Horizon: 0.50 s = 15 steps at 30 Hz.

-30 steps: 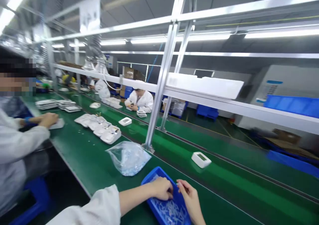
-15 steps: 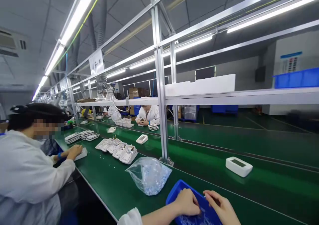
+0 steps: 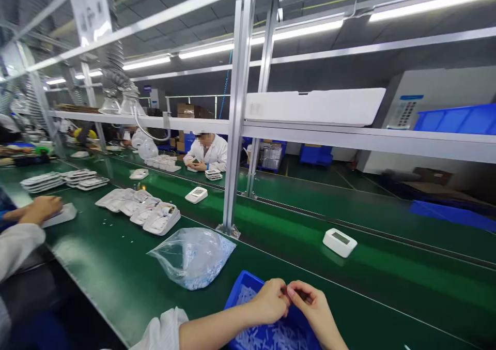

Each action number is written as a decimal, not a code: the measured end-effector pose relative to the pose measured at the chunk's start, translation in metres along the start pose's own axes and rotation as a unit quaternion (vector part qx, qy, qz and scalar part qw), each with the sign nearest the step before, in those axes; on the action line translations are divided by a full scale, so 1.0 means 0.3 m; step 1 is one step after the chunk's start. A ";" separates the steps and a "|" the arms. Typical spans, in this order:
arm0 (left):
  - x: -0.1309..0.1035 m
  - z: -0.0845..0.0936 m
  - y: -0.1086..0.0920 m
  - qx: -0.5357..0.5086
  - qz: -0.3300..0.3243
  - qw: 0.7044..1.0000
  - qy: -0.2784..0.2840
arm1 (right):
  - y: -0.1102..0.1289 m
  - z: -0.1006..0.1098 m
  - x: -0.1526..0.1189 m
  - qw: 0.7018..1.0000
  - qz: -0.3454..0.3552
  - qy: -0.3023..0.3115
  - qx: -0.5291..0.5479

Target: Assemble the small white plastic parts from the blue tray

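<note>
A blue tray on the green table holds many small pale strips. Over its upper part is my left hand, its fingers closed together. My right hand meets it from the right, thumb and forefinger pinched. The fingertips of both hands almost touch, and whatever lies between them is too small to make out. Just left of the tray rests a clear plastic bag filled with bluish-white bits.
White device shells stand in a row at the left, with stacked white parts beyond. A co-worker's hands are at far left. White devices sit on the green belt behind a metal post. Another person sits across.
The view has turned right. My left hand has risen from inside the tray and come together with my right hand above it.
</note>
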<state>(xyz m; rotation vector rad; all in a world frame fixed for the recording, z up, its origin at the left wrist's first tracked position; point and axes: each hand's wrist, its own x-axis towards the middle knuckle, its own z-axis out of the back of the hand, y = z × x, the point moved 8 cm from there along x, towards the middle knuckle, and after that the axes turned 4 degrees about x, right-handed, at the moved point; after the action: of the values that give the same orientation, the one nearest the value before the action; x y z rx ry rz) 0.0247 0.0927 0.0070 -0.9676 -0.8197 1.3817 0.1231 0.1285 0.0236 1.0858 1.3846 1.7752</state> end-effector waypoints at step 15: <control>-0.056 -0.001 -0.011 -0.263 -0.028 0.964 -0.006 | 0.142 -0.048 -0.101 0.986 0.044 -0.018 -0.160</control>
<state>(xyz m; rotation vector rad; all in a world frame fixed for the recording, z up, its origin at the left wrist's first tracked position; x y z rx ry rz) 0.0256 0.0762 0.0112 -1.3277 -1.2488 1.1388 0.1246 0.0855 0.0564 1.0102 0.9983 1.9482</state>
